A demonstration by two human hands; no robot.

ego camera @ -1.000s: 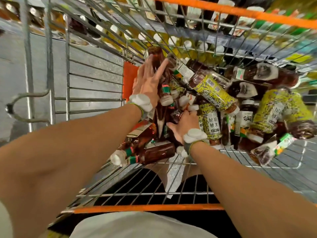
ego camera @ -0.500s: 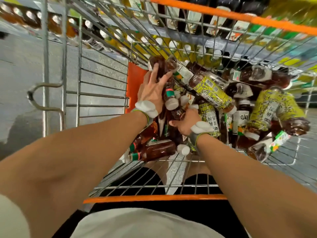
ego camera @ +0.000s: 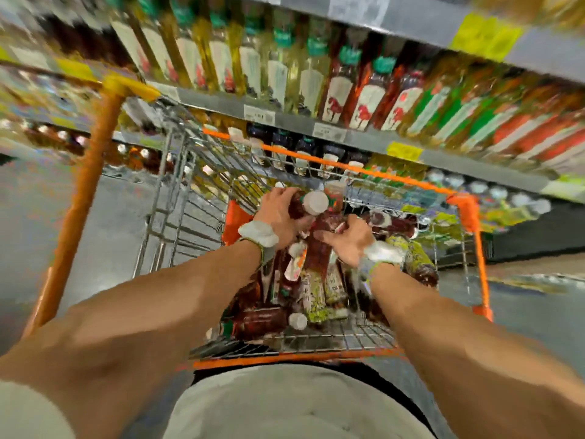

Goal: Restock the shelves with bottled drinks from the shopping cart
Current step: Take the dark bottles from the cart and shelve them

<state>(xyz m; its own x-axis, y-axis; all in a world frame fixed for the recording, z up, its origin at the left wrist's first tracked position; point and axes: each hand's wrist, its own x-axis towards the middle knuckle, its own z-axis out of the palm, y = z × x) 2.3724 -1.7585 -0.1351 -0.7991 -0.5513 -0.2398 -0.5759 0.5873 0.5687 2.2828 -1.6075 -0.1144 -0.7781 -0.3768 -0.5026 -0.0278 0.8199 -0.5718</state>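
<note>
My left hand (ego camera: pixel 278 217) curled round brown bottle (ego camera: pixel 299 204), cap toward me, near cart (ego camera: pixel 348 167) far-left corner. My right hand (ego camera: pixel 348 240) on bottle pile (ego camera: pixel 316 299), grip too blurred to tell. Shelves (ego camera: pixel 348 136) straight ahead beyond far rim; left hand nearer.

Grey floor (ego camera: pixel 38 232) left; yellow tags (ego camera: pixel 484 38), likely price labels, overhead
</note>
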